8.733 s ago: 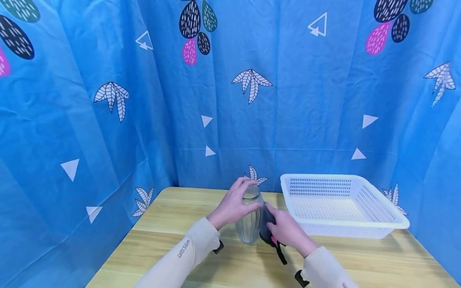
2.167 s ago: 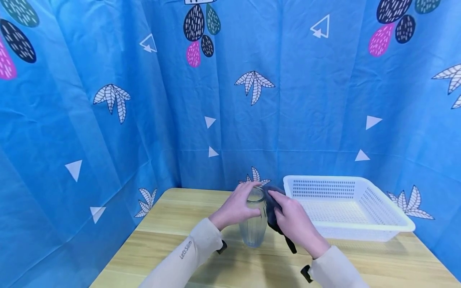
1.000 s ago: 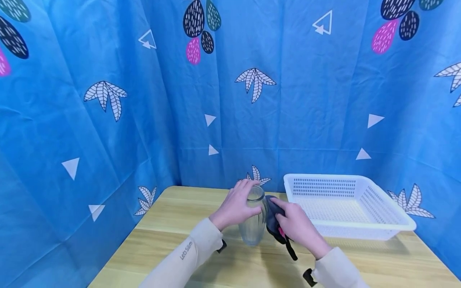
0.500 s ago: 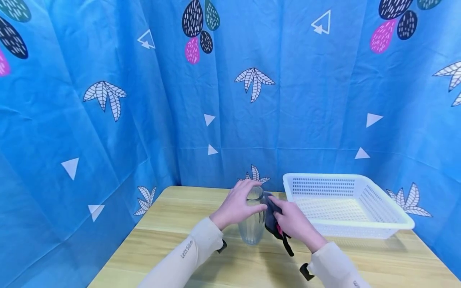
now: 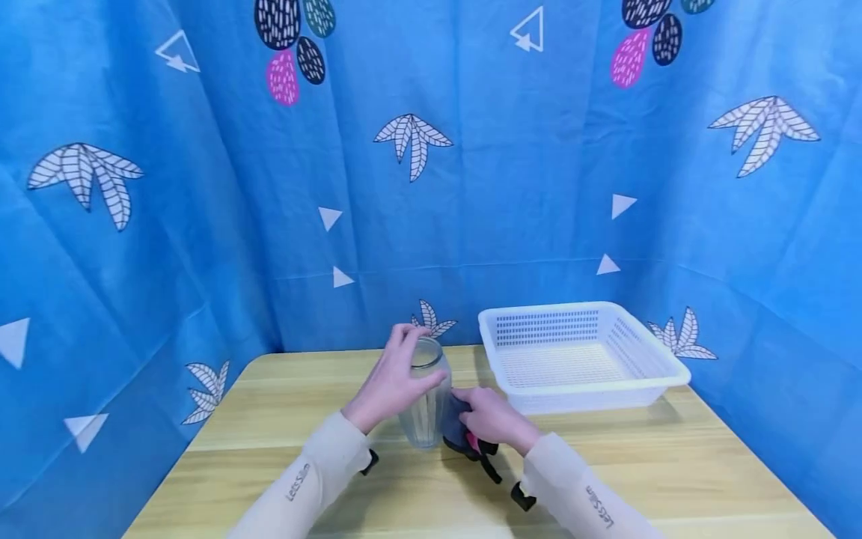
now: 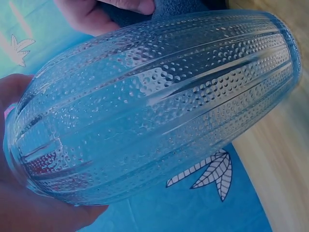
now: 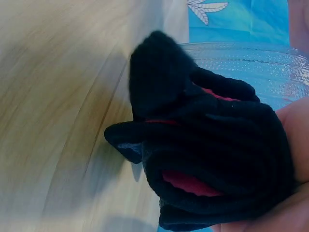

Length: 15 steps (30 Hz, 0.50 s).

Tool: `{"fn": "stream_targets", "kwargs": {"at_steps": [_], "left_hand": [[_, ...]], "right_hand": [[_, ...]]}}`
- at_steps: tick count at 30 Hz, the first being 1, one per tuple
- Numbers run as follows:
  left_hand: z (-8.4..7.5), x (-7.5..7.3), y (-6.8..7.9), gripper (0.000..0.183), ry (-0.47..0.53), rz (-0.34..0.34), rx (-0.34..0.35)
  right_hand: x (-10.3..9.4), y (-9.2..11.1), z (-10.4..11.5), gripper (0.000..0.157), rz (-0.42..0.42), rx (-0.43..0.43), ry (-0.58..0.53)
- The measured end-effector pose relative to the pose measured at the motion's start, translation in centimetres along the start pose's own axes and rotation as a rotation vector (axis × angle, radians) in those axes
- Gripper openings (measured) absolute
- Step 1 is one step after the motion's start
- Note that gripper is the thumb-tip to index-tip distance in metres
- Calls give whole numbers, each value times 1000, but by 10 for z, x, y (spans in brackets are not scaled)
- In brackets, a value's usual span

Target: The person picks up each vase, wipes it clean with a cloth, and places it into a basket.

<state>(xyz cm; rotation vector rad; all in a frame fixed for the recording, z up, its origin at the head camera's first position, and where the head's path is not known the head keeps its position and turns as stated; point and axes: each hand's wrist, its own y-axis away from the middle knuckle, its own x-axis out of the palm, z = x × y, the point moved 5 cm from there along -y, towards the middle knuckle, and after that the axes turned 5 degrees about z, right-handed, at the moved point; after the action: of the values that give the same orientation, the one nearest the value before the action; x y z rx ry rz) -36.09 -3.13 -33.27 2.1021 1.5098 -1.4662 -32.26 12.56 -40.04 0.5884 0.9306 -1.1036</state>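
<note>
A clear glass vase (image 5: 423, 419) with ribbed, dimpled sides stands on the table; the left wrist view shows its textured wall up close. Around its neck, just below the rim, the left hand (image 5: 393, 380) holds it with thumb and fingers spread to either side. The right hand (image 5: 494, 416) grips a folded dark cloth (image 5: 455, 424) and presses it to the vase's right side, low down. In the right wrist view the cloth (image 7: 217, 145) is a thick layered bundle with pink showing in its folds and a loose black end. Some right-hand fingers are hidden behind the cloth.
A white perforated plastic basket (image 5: 586, 393) sits at the back right of the wooden table (image 5: 606, 464). A blue patterned curtain (image 5: 404, 224) hangs behind the table and along both sides.
The cloth in the right hand has gone from near the vase's rim down toward its base. The left hand keeps its hold. The head view has turned right.
</note>
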Motion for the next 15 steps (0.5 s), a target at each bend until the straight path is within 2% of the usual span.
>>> {"fn": "stream_targets", "kwargs": {"at_steps": [2,6,11,15], "left_hand": [[2,-5,3,70,-5,-18,-13],[-4,-6,4,70,-37,-26,10],[-5,-8,7,68,-39,14,11],[-5,-13,10,69,-41,24,18]], "right_hand": [[1,-3,6,48,9,2,-7],[-1,0,3,48,3,31,-52],[-9,3,9,49,-26,-10,-160],[-25,7,23,50,-71,-32,-236]]}}
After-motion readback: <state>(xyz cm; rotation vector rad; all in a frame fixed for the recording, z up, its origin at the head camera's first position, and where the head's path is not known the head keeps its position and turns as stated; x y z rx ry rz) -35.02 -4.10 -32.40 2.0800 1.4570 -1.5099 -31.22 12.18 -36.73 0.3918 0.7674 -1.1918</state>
